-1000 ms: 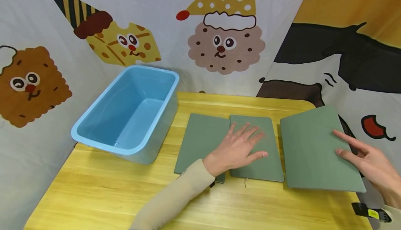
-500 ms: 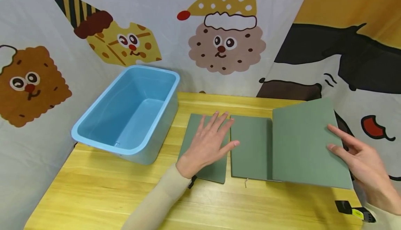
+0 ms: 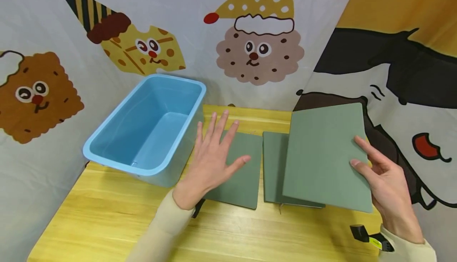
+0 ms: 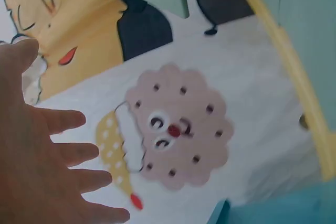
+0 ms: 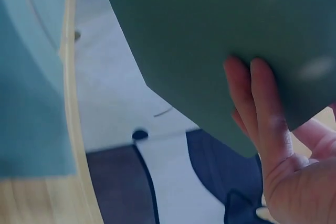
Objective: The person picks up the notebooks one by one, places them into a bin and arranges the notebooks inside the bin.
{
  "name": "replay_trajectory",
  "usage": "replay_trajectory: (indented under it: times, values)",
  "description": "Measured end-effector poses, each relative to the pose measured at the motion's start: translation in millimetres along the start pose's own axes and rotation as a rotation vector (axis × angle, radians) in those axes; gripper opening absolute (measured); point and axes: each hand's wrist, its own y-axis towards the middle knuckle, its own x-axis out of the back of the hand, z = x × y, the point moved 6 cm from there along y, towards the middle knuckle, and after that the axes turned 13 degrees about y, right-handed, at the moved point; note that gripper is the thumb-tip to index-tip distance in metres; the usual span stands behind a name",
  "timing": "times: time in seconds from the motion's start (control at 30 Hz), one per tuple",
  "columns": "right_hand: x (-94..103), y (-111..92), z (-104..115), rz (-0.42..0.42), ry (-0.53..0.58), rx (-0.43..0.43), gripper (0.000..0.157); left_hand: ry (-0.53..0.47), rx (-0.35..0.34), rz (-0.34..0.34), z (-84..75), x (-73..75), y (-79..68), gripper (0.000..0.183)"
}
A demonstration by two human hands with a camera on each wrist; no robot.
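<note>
My right hand (image 3: 387, 186) pinches a green notebook (image 3: 325, 155) by its right edge, thumb on the front cover, fingers behind. This notebook is raised and tilted, and it overlaps much of a second green notebook (image 3: 275, 167) lying on the table with a thin ribbon end at its lower edge. In the right wrist view, fingers (image 5: 268, 93) press flat on the back of the held notebook (image 5: 184, 40). My left hand (image 3: 212, 163), fingers spread and holding nothing, hovers over the left part of a third green notebook (image 3: 246, 167). The left wrist view shows those straight fingers (image 4: 79, 153).
A deep light-blue plastic tub (image 3: 123, 169) stands on the left of the yellow wooden table (image 3: 118, 214); its visible inside holds nothing. Behind the table hangs a white cloth (image 3: 200, 56) printed with cartoon biscuits and cheese.
My right hand has carried its notebook left and up, from beside the middle notebook to over it. My left hand has moved left, from above the middle notebook toward the tub.
</note>
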Motion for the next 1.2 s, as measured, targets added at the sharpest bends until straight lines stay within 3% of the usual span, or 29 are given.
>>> replay_trajectory:
  times: [0.23,0.43,0.67,0.97,1.2]
  values:
    - [-40.4,1,1,0.051,0.128,0.086,0.061,0.054,0.034,-0.105,27.9,35.3,-17.5,0.09]
    - [-68.7,2,5,0.065,0.208,0.12,0.06,0.089,0.114,-0.147,62.0,55.7,-34.9,0.091]
    - [-94.9,5,2,0.04,0.227,0.083,0.058,0.123,0.253,-0.136,104.8,67.2,-59.6,0.095]
    - [-119.9,4,-2,0.024,0.257,0.073,0.056,0.113,0.365,-0.145,149.7,78.0,-82.0,0.101]
    - [-139.1,6,0,0.029,0.272,0.099,0.055,0.103,0.46,-0.085,185.8,77.3,-97.7,0.093]
